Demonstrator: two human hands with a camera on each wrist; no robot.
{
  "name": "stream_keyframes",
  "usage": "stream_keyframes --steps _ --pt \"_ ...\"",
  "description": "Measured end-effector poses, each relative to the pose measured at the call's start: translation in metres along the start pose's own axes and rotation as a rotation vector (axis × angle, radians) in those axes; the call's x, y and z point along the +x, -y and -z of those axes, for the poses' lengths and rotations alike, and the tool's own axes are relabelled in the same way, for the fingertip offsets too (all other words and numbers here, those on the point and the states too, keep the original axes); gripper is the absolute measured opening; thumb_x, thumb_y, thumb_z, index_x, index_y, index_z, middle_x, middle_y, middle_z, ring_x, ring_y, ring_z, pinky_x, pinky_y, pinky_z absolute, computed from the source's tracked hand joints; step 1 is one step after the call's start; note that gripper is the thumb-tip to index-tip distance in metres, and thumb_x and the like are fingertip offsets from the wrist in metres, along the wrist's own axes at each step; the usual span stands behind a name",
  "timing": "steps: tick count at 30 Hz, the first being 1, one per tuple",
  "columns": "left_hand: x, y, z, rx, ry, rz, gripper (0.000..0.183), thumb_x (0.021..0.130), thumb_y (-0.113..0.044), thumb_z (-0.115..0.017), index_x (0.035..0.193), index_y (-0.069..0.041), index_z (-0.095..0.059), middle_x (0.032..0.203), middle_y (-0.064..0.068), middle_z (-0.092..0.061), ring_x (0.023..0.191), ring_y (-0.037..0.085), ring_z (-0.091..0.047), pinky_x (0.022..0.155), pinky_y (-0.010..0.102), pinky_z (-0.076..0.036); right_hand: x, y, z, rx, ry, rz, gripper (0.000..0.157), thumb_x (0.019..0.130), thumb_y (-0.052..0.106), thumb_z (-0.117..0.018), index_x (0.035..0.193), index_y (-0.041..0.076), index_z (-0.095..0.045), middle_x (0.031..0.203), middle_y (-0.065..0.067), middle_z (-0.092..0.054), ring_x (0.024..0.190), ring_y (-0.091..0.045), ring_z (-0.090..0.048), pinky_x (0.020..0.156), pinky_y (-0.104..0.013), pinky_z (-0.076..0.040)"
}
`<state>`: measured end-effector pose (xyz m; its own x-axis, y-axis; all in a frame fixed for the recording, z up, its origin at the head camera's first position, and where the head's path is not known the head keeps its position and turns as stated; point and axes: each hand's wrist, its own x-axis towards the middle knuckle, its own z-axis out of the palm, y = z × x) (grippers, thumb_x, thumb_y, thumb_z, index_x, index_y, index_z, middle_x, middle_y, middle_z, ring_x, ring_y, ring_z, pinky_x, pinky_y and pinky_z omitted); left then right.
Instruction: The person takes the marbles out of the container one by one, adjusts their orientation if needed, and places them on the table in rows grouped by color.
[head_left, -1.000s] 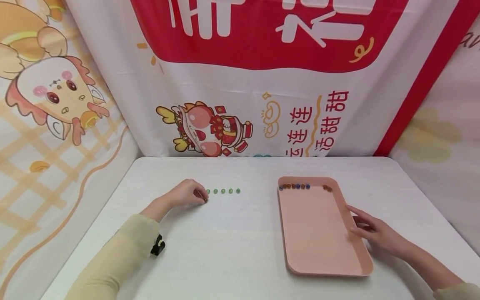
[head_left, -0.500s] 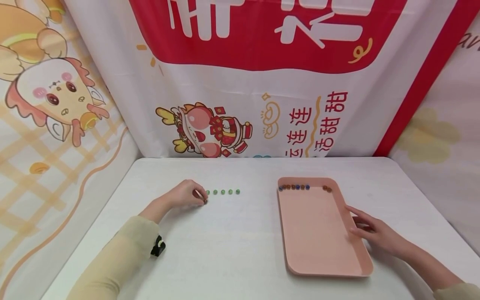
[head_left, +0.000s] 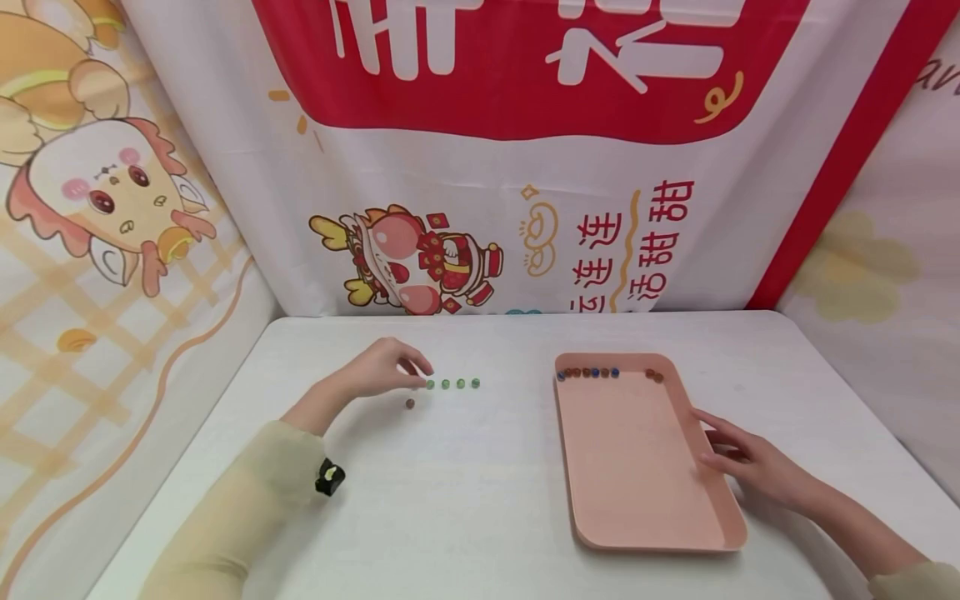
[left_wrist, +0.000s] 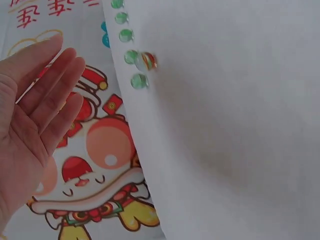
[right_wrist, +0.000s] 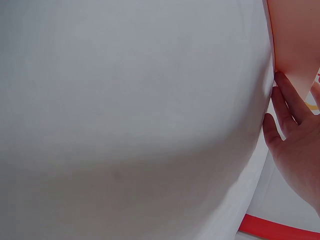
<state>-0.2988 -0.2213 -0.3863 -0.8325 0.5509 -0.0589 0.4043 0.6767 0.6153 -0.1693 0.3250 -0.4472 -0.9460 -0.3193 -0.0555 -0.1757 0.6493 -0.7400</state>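
Observation:
My left hand (head_left: 386, 367) hovers over the left end of a row of green glass marbles (head_left: 461, 383), fingers extended and nothing held. A brown marble (head_left: 410, 403) lies on the table just in front of the row; in the left wrist view this swirled marble (left_wrist: 148, 61) appears beside a green marble (left_wrist: 139, 81). In the head view, the hand hides the leftmost part of the row. My right hand (head_left: 761, 467) rests against the right side of a pink tray (head_left: 637, 467), its fairly straight fingers (right_wrist: 285, 95) touching the tray's edge.
Several brown and blue marbles (head_left: 596, 372) line the tray's far end, with two brown marbles (head_left: 655, 376) in its far right corner. The white table (head_left: 450, 483) meets a printed cloth backdrop (head_left: 480, 167) behind and at both sides.
My left hand has let go of the brown marble, leaving it on the table, and has risen slightly to the right over the green row. The right hand and tray stay put.

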Motion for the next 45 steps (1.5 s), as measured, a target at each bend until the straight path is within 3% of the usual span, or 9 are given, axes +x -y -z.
stream_keyframes --steps 6,10,15,22,29,37,41,45 --pt "0.021 -0.042 -0.016 0.029 0.074 -0.092 0.013 0.089 -0.020 -0.073 0.101 -0.018 -0.075 0.092 -0.011 -0.069 0.089 0.011 -0.061 0.080 0.033 -0.050 0.000 -0.002 -0.002 0.002 -0.002 0.000 0.071 0.094 0.026 -0.065 0.151 0.004 -0.030 0.134 -0.029 -0.050 0.115 -0.042 -0.054 0.080 -0.019 -0.048" --pt "0.038 -0.067 -0.025 0.047 0.112 -0.150 0.013 0.089 -0.020 -0.072 0.102 -0.021 -0.074 0.093 -0.013 -0.068 0.089 0.010 -0.060 0.080 0.031 -0.050 0.000 -0.003 -0.001 0.007 0.001 -0.016 0.071 0.094 0.027 -0.065 0.152 0.005 -0.029 0.135 -0.029 -0.049 0.117 -0.043 -0.053 0.080 -0.021 -0.048" --pt "0.064 -0.089 -0.037 0.032 0.132 -0.194 0.015 0.089 -0.022 -0.072 0.104 -0.020 -0.074 0.094 -0.012 -0.068 0.089 0.011 -0.060 0.075 0.029 -0.052 0.000 -0.003 0.001 -0.004 0.011 -0.026 0.072 0.095 0.028 -0.064 0.152 0.006 -0.027 0.136 -0.030 -0.048 0.118 -0.044 -0.052 0.083 -0.031 -0.051" --pt "0.101 -0.105 -0.060 0.048 0.142 -0.254 0.020 0.090 -0.019 -0.072 0.109 -0.011 -0.073 0.096 -0.010 -0.068 0.089 0.007 -0.060 0.080 0.025 -0.049 0.001 -0.002 0.001 0.002 0.014 -0.024 0.071 0.095 0.028 -0.064 0.153 0.006 -0.027 0.137 -0.030 -0.048 0.119 -0.044 -0.051 0.084 -0.030 -0.050" --pt "0.130 -0.117 -0.082 0.083 0.128 -0.285 0.018 0.089 -0.013 -0.072 0.106 -0.007 -0.073 0.095 -0.004 -0.069 0.088 0.007 -0.059 0.081 0.022 -0.047 0.002 -0.002 0.001 -0.007 -0.003 -0.007 0.071 0.095 0.028 -0.064 0.152 0.006 -0.029 0.136 -0.029 -0.048 0.118 -0.045 -0.052 0.083 -0.026 -0.050" --pt "0.148 -0.129 -0.099 0.097 0.115 -0.265 0.019 0.087 -0.010 -0.073 0.106 -0.006 -0.073 0.094 -0.001 -0.068 0.084 0.010 -0.057 0.077 0.020 -0.047 0.000 -0.002 0.001 -0.002 0.003 -0.024 0.071 0.095 0.028 -0.064 0.152 0.006 -0.028 0.136 -0.030 -0.048 0.118 -0.045 -0.052 0.085 -0.034 -0.052" --pt "0.154 -0.134 -0.106 0.128 0.112 -0.248 0.019 0.087 -0.011 -0.073 0.106 -0.009 -0.073 0.091 -0.003 -0.067 0.082 0.011 -0.056 0.074 0.021 -0.046 0.000 -0.003 0.000 -0.002 -0.005 -0.002 0.070 0.094 0.026 -0.065 0.151 0.006 -0.030 0.135 -0.028 -0.050 0.115 -0.041 -0.055 0.082 -0.023 -0.049" --pt "0.159 -0.134 -0.114 0.150 0.117 -0.226 0.019 0.088 -0.013 -0.072 0.107 -0.013 -0.074 0.088 -0.006 -0.065 0.081 0.011 -0.055 0.073 0.022 -0.046 0.000 -0.002 0.000 -0.007 -0.011 0.014 0.070 0.094 0.026 -0.065 0.151 0.005 -0.031 0.134 -0.028 -0.051 0.114 -0.039 -0.056 0.082 -0.022 -0.049"
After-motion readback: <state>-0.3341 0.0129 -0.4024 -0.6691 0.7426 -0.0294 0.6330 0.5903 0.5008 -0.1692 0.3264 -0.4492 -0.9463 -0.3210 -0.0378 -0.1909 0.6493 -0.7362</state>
